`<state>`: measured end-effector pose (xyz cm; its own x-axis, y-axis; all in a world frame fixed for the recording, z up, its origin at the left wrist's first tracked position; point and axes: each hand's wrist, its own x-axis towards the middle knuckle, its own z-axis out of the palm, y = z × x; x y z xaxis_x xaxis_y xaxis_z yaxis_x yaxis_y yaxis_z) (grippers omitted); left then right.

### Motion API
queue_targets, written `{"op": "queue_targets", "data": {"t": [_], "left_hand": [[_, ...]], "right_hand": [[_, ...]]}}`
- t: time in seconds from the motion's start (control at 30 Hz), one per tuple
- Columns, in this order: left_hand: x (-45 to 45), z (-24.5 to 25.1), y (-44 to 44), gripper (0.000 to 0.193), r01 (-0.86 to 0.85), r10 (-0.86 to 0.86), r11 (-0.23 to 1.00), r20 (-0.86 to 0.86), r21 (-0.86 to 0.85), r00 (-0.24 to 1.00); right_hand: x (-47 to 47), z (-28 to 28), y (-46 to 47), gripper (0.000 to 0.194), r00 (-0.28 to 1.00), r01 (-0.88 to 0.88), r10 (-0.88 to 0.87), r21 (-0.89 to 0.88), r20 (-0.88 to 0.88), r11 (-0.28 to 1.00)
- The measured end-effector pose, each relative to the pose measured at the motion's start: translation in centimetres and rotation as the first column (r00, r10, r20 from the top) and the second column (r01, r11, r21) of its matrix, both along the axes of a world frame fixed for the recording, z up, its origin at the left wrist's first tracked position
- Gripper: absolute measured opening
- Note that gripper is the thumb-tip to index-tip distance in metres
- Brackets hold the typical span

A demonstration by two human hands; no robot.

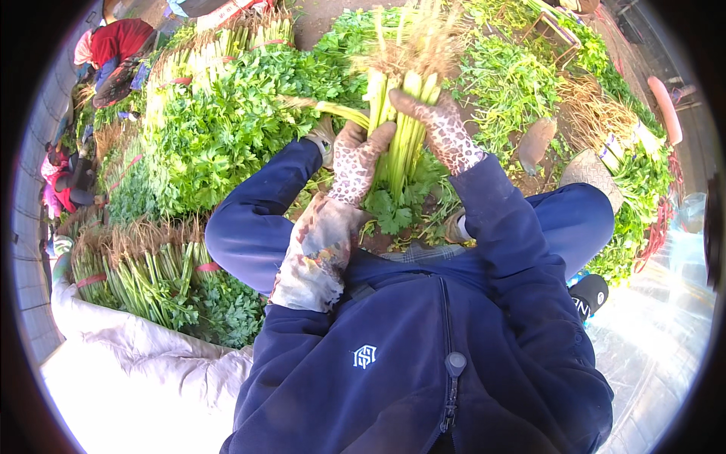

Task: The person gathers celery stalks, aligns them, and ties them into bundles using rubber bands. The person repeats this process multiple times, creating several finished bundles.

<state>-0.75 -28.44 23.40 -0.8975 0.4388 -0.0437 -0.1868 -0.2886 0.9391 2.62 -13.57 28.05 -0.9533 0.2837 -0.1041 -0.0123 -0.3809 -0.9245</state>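
A bunch of celery (404, 136) stands upright before me between my legs, its pale stalks topped by brown roots and its green leaves hanging near the ground. My left hand (358, 156), in a leopard-print glove with a stained cloth sleeve, grips the bunch from the left. A thin yellow-green stalk (343, 111) with roots sticks out sideways above that hand. My right hand (439, 122), gloved in the same print, holds the upper stalks from the right, its thumb across their front. The fingers behind the bunch are hidden.
Tied celery bundles (195, 113) are piled at my left, more (164, 272) beside a pale quilted cover (142, 335). Loose celery greens (505, 85) lie at front right, near a brown glove-like object (537, 144), a metal frame (558, 37) and rooty bundles (607, 113). Several people (122, 48) crouch at far left.
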Motion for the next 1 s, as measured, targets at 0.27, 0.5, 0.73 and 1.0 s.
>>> {"op": "queue_targets", "data": {"t": [0.27,0.5,0.73,1.0], "left_hand": [[-0.7,-2.2,0.1,0.04,0.042,-0.045,0.997,0.05,0.062,0.998],[-1.8,-4.4,0.8,0.065,0.083,-0.103,0.936,-0.041,-0.341,0.994],[-2.5,-2.7,0.5,0.062,0.415,-0.433,0.895,-0.096,-0.164,0.896],[-3.2,-2.6,1.4,0.075,0.478,-0.511,0.78,0.03,-0.404,0.859]], "right_hand": [[0.0,-0.8,-0.4,0.04,1.0,-0.015,0.017,-0.075,0.024,0.997],[0.4,-1.4,0.3,0.031,0.993,-0.064,0.063,-0.004,-0.1,0.998],[0.2,-2.5,1.6,0.041,0.986,-0.155,0.159,0.066,-0.049,0.986],[0.6,-0.8,1.8,0.04,0.985,-0.127,0.136,0.091,-0.108,0.988]]}}
